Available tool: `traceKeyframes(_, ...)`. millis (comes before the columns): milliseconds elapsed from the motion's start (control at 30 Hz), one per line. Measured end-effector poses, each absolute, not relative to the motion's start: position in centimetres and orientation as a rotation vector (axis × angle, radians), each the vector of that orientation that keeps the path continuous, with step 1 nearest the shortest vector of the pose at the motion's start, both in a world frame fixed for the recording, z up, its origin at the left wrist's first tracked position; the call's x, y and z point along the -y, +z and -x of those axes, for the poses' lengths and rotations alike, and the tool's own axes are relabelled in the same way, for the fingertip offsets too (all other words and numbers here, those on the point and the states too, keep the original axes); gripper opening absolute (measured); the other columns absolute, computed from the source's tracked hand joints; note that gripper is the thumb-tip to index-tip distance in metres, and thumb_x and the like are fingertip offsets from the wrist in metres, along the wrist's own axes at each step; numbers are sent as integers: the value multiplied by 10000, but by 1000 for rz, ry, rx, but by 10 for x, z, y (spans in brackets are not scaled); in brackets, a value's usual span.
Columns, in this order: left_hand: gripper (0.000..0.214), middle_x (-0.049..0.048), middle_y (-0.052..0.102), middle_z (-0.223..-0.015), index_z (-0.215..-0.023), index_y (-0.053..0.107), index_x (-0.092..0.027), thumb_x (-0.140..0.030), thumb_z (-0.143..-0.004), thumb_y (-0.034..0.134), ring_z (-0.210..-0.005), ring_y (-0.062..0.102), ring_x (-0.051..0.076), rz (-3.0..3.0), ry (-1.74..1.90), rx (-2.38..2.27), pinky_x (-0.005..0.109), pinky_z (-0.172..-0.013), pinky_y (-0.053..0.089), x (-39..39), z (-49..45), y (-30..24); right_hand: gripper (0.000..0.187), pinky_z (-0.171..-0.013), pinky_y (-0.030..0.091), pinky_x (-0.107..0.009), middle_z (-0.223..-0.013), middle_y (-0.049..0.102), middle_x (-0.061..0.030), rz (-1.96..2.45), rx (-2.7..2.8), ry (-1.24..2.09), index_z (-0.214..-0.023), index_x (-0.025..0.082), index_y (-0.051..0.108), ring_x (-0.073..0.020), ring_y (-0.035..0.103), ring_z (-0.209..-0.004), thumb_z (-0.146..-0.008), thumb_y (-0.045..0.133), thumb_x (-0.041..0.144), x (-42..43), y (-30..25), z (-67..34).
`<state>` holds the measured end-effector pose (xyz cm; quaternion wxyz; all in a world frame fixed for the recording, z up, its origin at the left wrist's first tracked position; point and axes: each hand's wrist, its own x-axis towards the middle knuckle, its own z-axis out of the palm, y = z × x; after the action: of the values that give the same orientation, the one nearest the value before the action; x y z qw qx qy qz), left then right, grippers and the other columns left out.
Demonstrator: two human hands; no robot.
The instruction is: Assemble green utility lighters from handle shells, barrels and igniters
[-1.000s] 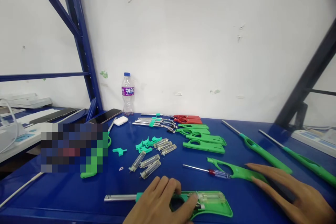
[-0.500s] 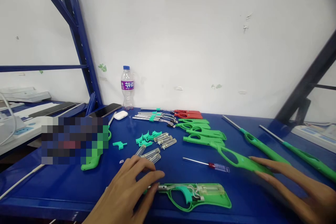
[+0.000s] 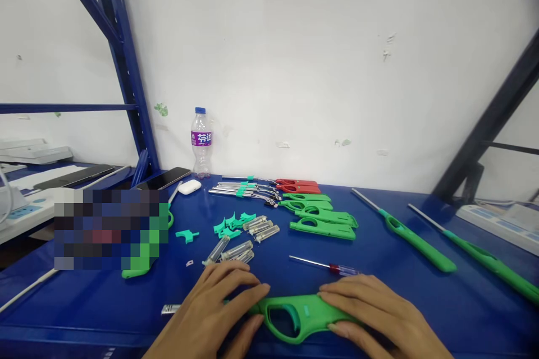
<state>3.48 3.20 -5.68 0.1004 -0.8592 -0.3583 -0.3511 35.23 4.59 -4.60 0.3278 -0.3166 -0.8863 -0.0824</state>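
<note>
A green long-necked lighter (image 3: 309, 309) lies across the front of the table, its outer shell covering the inside and a teal trigger showing in the loop. My left hand (image 3: 219, 305) is closed around its neck, thumb below and fingers above. At the handle end, my right hand (image 3: 373, 311) pinches the shell between fingers and thumb. The metal tip (image 3: 170, 309) sticks out left of my left hand. Just behind my right fingers is a screwdriver (image 3: 324, 265), its handle partly hidden. Clear fuel tanks (image 3: 236, 250) lie beyond my left hand.
Teal triggers (image 3: 229, 225), metal rods with wires (image 3: 242, 190), green shell halves (image 3: 324, 228) and red shells (image 3: 297, 185) lie farther back. Two whole lighters (image 3: 421, 244) rest at right. A bottle (image 3: 202, 146), earphone case (image 3: 190, 187) and phone (image 3: 168, 177) stand or lie at back left.
My right hand has brought a green shell half from the right onto the opened lighter, hiding its tank and wires. My left hand stays on the neck. The view has shifted slightly.
</note>
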Motion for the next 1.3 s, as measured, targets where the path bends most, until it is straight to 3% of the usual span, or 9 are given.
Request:
traceKeyframes(133,350,-8,796,-1230,-1416,648,-314,-232,-1082,583,-1202,743,184,2596,-974,1087,318,-1090,613,-30,-35,-65,260,-940,687,-257,-1123,879,15,871,2302,-193,-1194,328,850,-203,868,-949,-1073,677,479,-45,-52,-355)
traceKeyframes(267,434,51,761,-1326,-1517,574,-268,-244,-1085,549,-1238,731,229,2461,-976,1153,382,-1084,627,-27,-37,-65,256,-911,683,-228,-1140,876,-6,916,2200,-112,-1220,334,847,-212,862,-996,-1077,670,450,-42,-52,-368)
traceKeyframes(533,272,62,745,-1173,-1294,697,-261,-166,-1070,577,-1084,710,239,2570,-1060,1138,385,-936,636,-32,-56,-73,417,-955,628,-181,-1375,757,-49,1118,1985,-70,-1512,349,659,-183,791,-1202,-1119,538,284,-45,-63,-380)
traceKeyframes(700,283,55,734,-1144,-1275,710,-261,-131,-1071,563,-1054,678,236,2619,-1079,1107,398,-926,613,-32,-62,-76,455,-993,585,-148,-1328,738,-45,1030,2056,3,-1547,357,615,-141,778,-1173,-1125,501,232,-45,-69,-358)
traceKeyframes(1033,256,54,734,-1126,-1234,738,-254,-145,-1065,579,-1067,683,231,2642,-1125,1146,373,-940,622,-34,-63,-77,442,-938,638,-207,-1274,761,-73,1010,2145,-47,-1516,303,642,-182,794,-1109,-1105,517,203,-45,-74,-350)
traceKeyframes(1300,319,1,738,-1145,-1257,778,-357,-158,-1042,650,-1096,671,200,2778,-1122,1250,322,-955,620,-33,-57,-68,418,-954,638,-220,-1295,752,-80,1065,2175,-44,-1524,315,623,-187,791,-1135,-1127,510,249,-43,-77,-352)
